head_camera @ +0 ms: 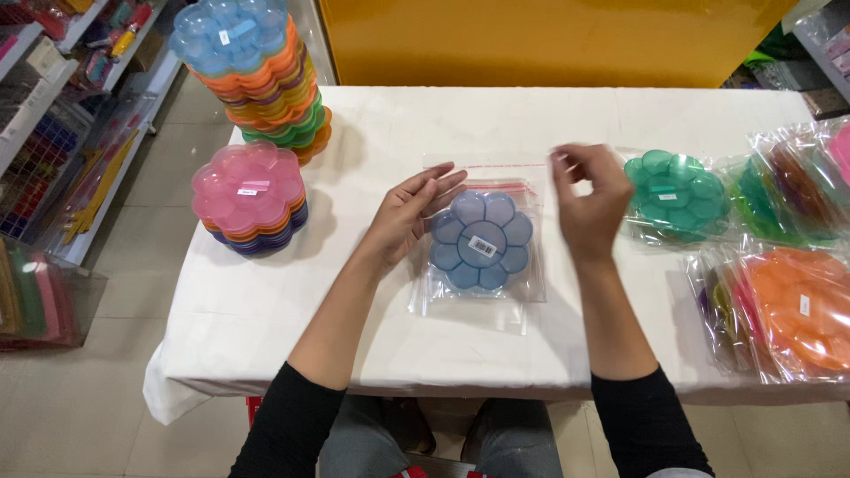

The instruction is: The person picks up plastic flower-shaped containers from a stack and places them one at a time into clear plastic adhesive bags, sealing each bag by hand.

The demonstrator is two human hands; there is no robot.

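We are resting our left hand (409, 215) flat, fingers released, on the left edge of the clear bag (478, 301) holding the blue flower tray (481, 240), mid-table (398, 327). Our right hand (589, 204) is pinching the bag's sealing strip (509, 166).

A flower-shaped tray (481, 240) is lying inside a clear bag (478, 305) at the middle of the bench (266, 327). Two stacks of trays (257, 75) are standing to its left, the taller one behind; bagged trays (677, 195) are lying to its right.
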